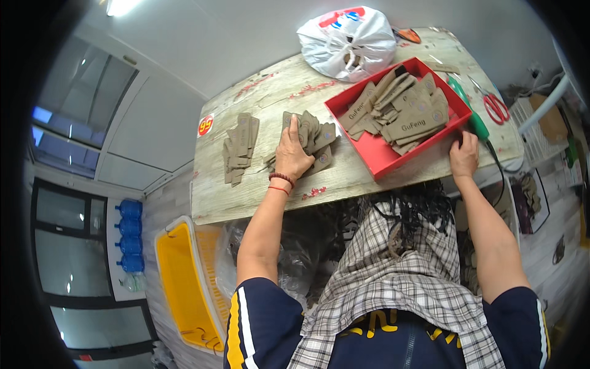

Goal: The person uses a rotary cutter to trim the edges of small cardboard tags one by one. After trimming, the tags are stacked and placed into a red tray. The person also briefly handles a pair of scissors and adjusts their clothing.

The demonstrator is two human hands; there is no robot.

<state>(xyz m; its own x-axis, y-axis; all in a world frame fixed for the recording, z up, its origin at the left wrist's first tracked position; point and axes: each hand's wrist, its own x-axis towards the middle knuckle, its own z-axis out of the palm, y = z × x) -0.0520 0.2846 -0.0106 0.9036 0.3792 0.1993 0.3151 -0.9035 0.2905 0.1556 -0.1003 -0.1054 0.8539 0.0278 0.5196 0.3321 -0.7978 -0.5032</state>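
Note:
My left hand (292, 157) lies over a pile of khaki fabric tabs (323, 140) on the table, with the index finger stretched along the top ones. It appears closed on some of them; its other fingers are mostly hidden. To its left is a second, smaller stack of the same tabs (241, 147). Beside the near right corner of a red open box (402, 161), my right hand (464, 157) rests on the table with curled fingers, and nothing shows in it. Many printed khaki tabs (413, 114) lie loosely heaped in the box.
Right of the box lie a green-handled corded tool (472, 114) and red-handled scissors (495, 109). A stuffed white plastic bag (348, 44) stands at the table's (243, 203) back edge. A yellow crate (184, 283) sits on the floor at left, near stacked blue water bottles (129, 237).

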